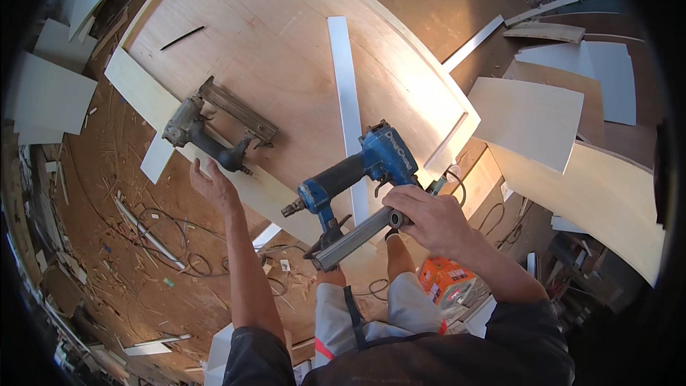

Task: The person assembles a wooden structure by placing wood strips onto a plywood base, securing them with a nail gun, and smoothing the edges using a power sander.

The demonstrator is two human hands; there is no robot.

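My right hand is closed around the nose and magazine end of a blue air nail gun. The gun's black grip and its bare metal air plug point left, and its grey magazine slants down toward me. A round metal end shows beside my fingertips; I cannot make out which part it belongs to. My left hand is empty, fingers apart, just below a worn grey nail gun. That second gun lies on its side on a wooden panel, over the panel's left edge strip.
A white strip lies across the panel, with a black pencil at far left. Pale boards are stacked on the right. An air hose curls over the scrap-littered floor. An orange box sits near my legs.
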